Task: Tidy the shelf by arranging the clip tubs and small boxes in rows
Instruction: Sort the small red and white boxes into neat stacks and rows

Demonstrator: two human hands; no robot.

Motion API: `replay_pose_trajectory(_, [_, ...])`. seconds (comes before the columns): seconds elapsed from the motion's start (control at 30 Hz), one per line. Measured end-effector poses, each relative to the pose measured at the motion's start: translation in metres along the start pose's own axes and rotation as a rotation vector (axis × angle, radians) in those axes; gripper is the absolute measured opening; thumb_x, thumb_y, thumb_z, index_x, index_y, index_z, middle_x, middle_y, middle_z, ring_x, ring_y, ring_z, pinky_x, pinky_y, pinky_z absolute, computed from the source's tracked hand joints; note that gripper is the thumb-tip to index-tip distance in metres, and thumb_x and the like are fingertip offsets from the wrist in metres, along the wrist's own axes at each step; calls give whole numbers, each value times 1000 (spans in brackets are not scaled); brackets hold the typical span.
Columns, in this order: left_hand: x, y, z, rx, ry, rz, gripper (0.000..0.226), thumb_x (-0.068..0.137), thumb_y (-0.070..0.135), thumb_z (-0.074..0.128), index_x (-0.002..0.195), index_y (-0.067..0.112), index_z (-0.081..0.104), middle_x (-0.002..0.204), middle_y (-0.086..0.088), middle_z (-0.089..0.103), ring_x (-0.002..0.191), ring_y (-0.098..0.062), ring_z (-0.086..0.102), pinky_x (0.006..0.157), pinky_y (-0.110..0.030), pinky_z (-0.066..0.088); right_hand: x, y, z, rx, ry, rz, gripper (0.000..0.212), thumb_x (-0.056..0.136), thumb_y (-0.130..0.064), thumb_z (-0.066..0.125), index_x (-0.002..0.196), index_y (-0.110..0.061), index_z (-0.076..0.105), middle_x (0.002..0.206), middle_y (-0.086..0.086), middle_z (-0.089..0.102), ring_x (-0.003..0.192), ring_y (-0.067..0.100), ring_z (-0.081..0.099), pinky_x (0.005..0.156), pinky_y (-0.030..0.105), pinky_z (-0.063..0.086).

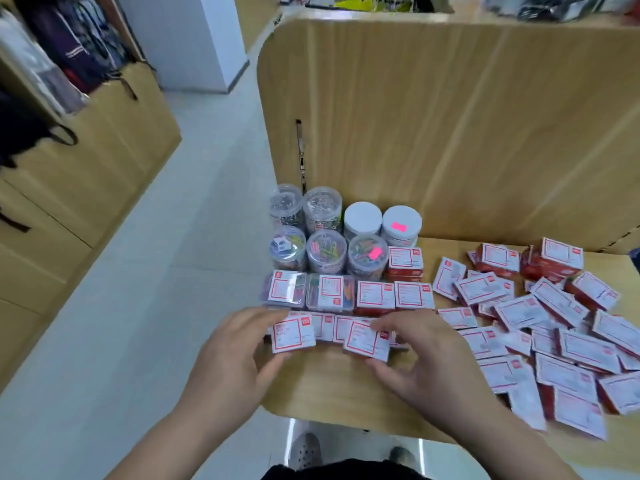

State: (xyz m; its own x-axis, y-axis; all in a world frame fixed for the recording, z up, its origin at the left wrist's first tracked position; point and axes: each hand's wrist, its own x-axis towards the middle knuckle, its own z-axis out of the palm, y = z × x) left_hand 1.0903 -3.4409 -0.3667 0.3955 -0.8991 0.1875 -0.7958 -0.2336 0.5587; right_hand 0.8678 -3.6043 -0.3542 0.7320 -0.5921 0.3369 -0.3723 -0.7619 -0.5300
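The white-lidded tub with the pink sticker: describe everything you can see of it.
The tub is round and upright, with a flat white lid carrying a small bright pink sticker off centre. It stands at the right end of the back row, close beside another white-lidded tub, near the wooden back panel, with a red-and-white box just in front. Nothing rests on it.

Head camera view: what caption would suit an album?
Tidying stationery: left hand and right hand each grip a small box at the front row; clip tubs stand behind, loose boxes heaped right.
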Motion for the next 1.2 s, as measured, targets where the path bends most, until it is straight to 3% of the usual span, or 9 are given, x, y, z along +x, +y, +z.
replay_pose_trajectory(0.1, [-2, -20, -6, -24, -24, 7, 44, 78, 39, 66, 120, 28, 63, 115, 14, 59, 93, -3, 50, 83, -31, 50, 4, -15, 16, -33, -39, 14, 35, 71, -47, 63, 98, -27, 68, 95, -12, 68, 86, 8, 59, 79, 21, 43])
replay_pose_trajectory(0.23, [3, -35, -12, -95, -71, 22, 44, 77, 30, 70, 120, 29, 63, 109, 18, 56, 87, 2, 52, 79, -12, 42, 10, -29, 35, -28, -86, 27, 34, 72, -47, 62, 99, -25, 67, 93, -10, 67, 84, 14, 62, 75, 26, 46])
replay_pose_trajectory(0.4, [12, -53, -8, -177, -56, 9, 51, 76, 14, 80, 123, 26, 64, 105, 13, 50, 94, -4, 58, 82, -28, 51, 20, -36, 51, -65, -125, 48, 31, 73, -39, 65, 99, -24, 67, 97, -7, 67, 90, 14, 61, 81, 16, 40])
replay_pose_trajectory(0.5, [18, -53, -7, -213, -57, 42, 48, 77, 21, 77, 123, 26, 64, 100, 14, 51, 88, 0, 58, 79, -23, 48, 24, -38, 55, -81, -139, 46, 30, 71, -29, 71, 100, -23, 67, 103, -7, 65, 93, 14, 61, 82, 18, 43])
replay_pose_trajectory(0.6, [21, -51, -8, -232, -59, 46, 50, 76, 17, 80, 121, 29, 63, 98, 16, 56, 85, -1, 58, 78, -19, 48, 23, -41, 57, -113, -109, 44, 25, 73, -29, 70, 98, -23, 68, 106, -4, 60, 89, 14, 62, 73, 25, 50])
replay_pose_trajectory(0.73, [22, -52, -7, -206, -62, 30, 49, 72, 18, 83, 116, 30, 63, 96, 19, 56, 85, 6, 55, 77, -14, 45, 22, -42, 59, -153, -91, 56, 23, 77, -30, 70, 99, -24, 67, 98, -5, 53, 79, 13, 58, 62, 26, 48])
replay_pose_trajectory(0.93, [25, -48, -6, -173, -52, 11, 47, 69, 18, 84, 110, 30, 65, 92, 23, 58, 82, 16, 50, 74, 0, 36, 27, -42, 61, -163, -90, 29, 22, 78, -24, 76, 99, -23, 68, 96, -5, 54, 78, 15, 58, 61, 26, 47])
replay_pose_trajectory(1.2, [24, -44, -3, -175, -27, -15, 38, 71, 19, 82, 97, 33, 59, 86, 21, 58, 80, 3, 55, 71, -10, 42, 27, -39, 58, -183, -87, -25, 22, 77, -23, 76, 97, -21, 68, 94, -2, 55, 76, 18, 59, 63, 25, 43])
